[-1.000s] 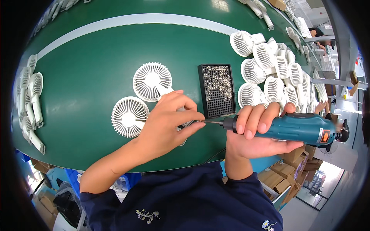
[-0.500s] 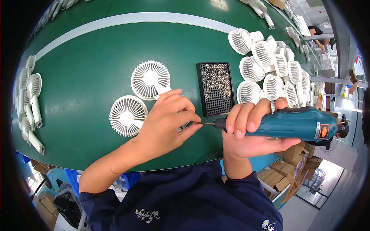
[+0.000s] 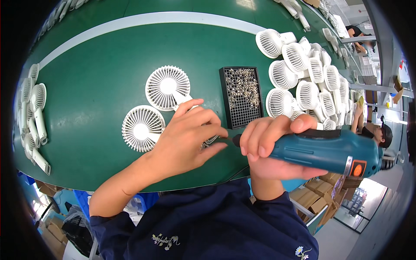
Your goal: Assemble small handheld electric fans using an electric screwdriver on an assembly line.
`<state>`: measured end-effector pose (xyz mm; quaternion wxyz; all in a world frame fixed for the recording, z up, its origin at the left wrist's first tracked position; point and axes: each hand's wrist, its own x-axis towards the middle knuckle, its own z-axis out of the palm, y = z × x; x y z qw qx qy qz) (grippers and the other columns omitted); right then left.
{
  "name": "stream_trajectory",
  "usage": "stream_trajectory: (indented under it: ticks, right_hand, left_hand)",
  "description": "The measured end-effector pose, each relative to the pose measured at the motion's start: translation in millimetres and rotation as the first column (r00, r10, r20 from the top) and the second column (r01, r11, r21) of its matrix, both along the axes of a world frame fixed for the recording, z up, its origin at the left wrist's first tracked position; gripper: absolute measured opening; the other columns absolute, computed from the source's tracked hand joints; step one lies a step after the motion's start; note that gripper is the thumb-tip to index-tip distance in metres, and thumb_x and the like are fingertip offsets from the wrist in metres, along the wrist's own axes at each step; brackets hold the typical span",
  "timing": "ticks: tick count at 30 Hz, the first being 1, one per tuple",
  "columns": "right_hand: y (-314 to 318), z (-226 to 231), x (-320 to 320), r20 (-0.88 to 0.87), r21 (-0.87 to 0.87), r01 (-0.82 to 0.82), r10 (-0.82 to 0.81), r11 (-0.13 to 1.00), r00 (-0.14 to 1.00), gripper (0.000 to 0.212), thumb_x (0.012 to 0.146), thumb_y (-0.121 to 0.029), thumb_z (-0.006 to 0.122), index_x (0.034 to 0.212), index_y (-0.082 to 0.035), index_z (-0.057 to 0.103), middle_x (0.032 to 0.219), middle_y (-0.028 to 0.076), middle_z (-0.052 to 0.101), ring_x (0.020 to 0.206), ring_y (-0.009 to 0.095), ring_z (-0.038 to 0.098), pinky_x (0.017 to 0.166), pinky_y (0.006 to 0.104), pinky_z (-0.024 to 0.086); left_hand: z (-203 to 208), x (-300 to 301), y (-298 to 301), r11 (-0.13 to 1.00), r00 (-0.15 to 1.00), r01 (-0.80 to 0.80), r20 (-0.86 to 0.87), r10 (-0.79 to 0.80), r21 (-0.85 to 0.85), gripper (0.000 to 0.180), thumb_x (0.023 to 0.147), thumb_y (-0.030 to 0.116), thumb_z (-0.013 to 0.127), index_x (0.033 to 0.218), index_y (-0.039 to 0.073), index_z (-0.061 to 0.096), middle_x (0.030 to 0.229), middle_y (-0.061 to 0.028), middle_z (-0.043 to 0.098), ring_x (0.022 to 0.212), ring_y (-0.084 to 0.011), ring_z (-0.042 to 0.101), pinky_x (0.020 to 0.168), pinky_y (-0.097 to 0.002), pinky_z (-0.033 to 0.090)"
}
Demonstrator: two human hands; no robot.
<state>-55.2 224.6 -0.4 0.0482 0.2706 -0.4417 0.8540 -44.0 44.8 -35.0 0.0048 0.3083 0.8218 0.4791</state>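
My right hand (image 3: 273,147) is wrapped round a teal electric screwdriver (image 3: 320,151), its black nose toward my left hand (image 3: 186,136). The thin bit is blurred and hard to make out near my left fingertips. Two white handheld fans (image 3: 168,88) lie side by side, round grilles up, on the green table. My left hand curls over their handles, hiding most of them; the thumb and forefinger are slightly apart, and a handle end shows between them. Just beyond the screwdriver's nose sits a black screw tray (image 3: 242,97) with many small screws in and over its holes.
A pile of white fans (image 3: 299,78) covers the table's right side. More fans (image 3: 38,97) lie along the left edge. A pale strip (image 3: 164,18) curves across the green table (image 3: 95,86). Cardboard boxes (image 3: 318,195) stand below right. Other people are at the far right.
The screwdriver's nose has drawn back slightly from my left fingertips, and its rear end has swung down toward me. My left thumb and forefinger have parted.
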Motion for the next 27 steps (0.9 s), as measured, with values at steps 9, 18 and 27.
stream_trajectory:
  ticks: [9, 18, 27]
  right_hand:
    - [-20, 14, 39, -0.081, -0.014, 0.043, -0.044, 0.999, 0.996, 0.047, 0.095, -0.049, 0.053, 0.117, -0.008, 0.044, 0.066, 0.01, 0.057, 0.047, 0.023, 0.053, 0.041, 0.0339, 0.045]
    - [-42, -5, 51, -0.146, 0.116, 0.047, -0.03, 0.992, 0.989, 0.059, 0.093, -0.062, 0.046, 0.114, -0.008, 0.042, 0.06, 0.007, 0.053, 0.039, 0.019, 0.05, 0.036, 0.031, 0.044]
    - [-39, -14, 49, -0.238, 0.233, 0.02, 0.037, 0.972, 0.971, 0.058, 0.093, -0.061, 0.048, 0.111, -0.007, 0.041, 0.064, 0.007, 0.054, 0.04, 0.019, 0.05, 0.037, 0.0316, 0.045]
  left_hand:
    - [6, -3, -5, 0.947, 0.948, -0.138, 0.315, 0.042, 0.29, 0.034, 0.097, 0.019, 0.04, 0.118, -0.003, 0.055, 0.105, -0.0134, 0.061, 0.1, -0.0262, 0.058, 0.092, -0.0351, 0.043]
    - [5, 0, -7, 0.948, 0.959, -0.159, 0.271, 0.082, 0.276, 0.035, 0.101, 0.024, 0.037, 0.12, 0.0, 0.056, 0.105, -0.0127, 0.062, 0.101, -0.0252, 0.058, 0.092, -0.0364, 0.042]
    - [3, -1, -6, 0.939, 0.963, -0.154, 0.258, 0.074, 0.307, 0.035, 0.101, 0.025, 0.037, 0.119, 0.001, 0.055, 0.104, -0.0126, 0.062, 0.099, -0.0264, 0.057, 0.091, -0.0386, 0.042]
